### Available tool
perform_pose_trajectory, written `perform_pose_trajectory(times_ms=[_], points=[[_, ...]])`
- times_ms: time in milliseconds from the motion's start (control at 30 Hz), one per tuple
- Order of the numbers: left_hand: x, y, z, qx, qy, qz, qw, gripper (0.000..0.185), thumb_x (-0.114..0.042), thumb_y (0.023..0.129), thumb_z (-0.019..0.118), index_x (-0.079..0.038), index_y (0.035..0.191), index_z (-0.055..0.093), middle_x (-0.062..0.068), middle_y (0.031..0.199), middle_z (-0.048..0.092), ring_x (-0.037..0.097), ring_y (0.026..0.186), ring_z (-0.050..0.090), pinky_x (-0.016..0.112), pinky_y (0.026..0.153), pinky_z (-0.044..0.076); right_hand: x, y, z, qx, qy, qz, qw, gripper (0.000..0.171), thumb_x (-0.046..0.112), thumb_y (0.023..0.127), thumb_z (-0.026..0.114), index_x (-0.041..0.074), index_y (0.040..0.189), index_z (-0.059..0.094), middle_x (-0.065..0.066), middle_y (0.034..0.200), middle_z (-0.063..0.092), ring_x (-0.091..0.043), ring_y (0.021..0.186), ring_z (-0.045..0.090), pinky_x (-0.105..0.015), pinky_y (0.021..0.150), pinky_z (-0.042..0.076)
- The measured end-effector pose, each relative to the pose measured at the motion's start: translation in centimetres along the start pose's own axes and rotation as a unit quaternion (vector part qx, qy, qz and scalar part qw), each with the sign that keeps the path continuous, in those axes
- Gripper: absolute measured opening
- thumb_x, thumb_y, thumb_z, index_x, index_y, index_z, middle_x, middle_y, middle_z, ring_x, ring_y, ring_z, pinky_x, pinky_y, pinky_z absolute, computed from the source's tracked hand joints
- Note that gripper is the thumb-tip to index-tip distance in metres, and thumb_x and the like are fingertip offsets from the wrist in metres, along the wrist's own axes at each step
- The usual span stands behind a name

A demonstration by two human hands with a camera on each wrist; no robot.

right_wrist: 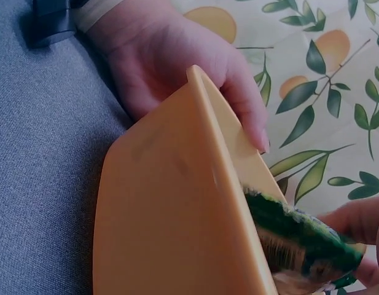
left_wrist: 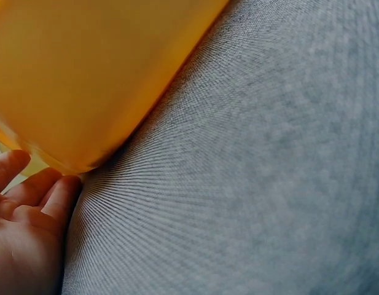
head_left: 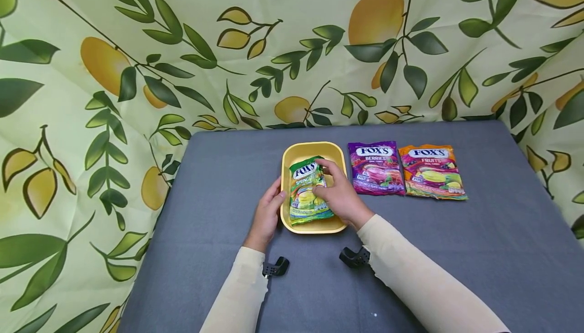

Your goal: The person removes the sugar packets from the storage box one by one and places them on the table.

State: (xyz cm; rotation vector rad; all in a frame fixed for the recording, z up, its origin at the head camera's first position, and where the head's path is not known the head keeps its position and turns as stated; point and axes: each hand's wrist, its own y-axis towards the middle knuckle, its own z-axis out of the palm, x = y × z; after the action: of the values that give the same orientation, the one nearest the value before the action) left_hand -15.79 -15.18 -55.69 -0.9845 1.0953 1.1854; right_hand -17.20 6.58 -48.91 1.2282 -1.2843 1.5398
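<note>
A yellow plastic tub (head_left: 336, 155) stands on the grey cloth. Inside its rim, a green Fox's candy bag (head_left: 303, 183) leans with its printed front up. My right hand (head_left: 343, 197) pinches this bag along its right side, thumb over the front. In the right wrist view, the upper part of the bag (right_wrist: 300, 239) shows just past the tub's rim. My left hand (head_left: 266, 216) holds the tub's left side, thumb at the rim and fingers along the outer wall. The left wrist view shows these fingertips (left_wrist: 69, 183) against the tub's lower edge.
Right of the tub lie a purple Fox's Berries bag (head_left: 376, 168) and an orange Fox's Fruits bag (head_left: 432, 172), side by side. A leaf-and-fruit patterned curtain (head_left: 292, 59) hangs behind and left of the grey table (head_left: 219, 181). Each wrist wears a black camera strap.
</note>
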Motion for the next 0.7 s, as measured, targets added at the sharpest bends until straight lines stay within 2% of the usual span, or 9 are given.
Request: perform_pose_trajectory(times_ms=[167,500,700], points=[[0.02,0.00,-0.05,0.002,0.002,0.003,1.0000,0.056,-0.010,0.112,0.049,0.005,0.165,0.039,0.025,0.164,0.045,0.037,0.146,0.047,0.038,0.117,0.043,0.00,-0.06,-0.08,0.005,0.009,0.019,1.000,0.077,-0.007,0.102,0.062,0.032,0.165,0.041,-0.022,0.153,0.035,-0.042,0.110,0.067,-0.044,0.081,0.065],[-0.10,-0.05,-0.04,0.001,0.008,0.003,1.0000,0.057,-0.011,0.112,0.050,0.005,0.166,0.039,0.025,0.165,0.045,0.037,0.148,0.045,0.041,0.120,0.040,0.06,0.03,0.08,0.010,-0.003,0.018,1.000,0.077,-0.010,0.100,0.058,0.029,0.165,0.044,-0.021,0.150,0.039,-0.040,0.107,0.067,-0.043,0.080,0.065],[-0.07,-0.01,-0.14,0.001,0.009,-0.001,1.0000,0.057,-0.012,0.113,0.051,0.004,0.166,0.038,0.024,0.166,0.044,0.036,0.149,0.044,0.043,0.121,0.039,0.08,-0.03,0.04,0.013,-0.003,0.020,1.000,0.069,-0.011,0.100,0.056,0.023,0.160,0.049,-0.022,0.145,0.039,-0.038,0.105,0.068,-0.042,0.081,0.065]])
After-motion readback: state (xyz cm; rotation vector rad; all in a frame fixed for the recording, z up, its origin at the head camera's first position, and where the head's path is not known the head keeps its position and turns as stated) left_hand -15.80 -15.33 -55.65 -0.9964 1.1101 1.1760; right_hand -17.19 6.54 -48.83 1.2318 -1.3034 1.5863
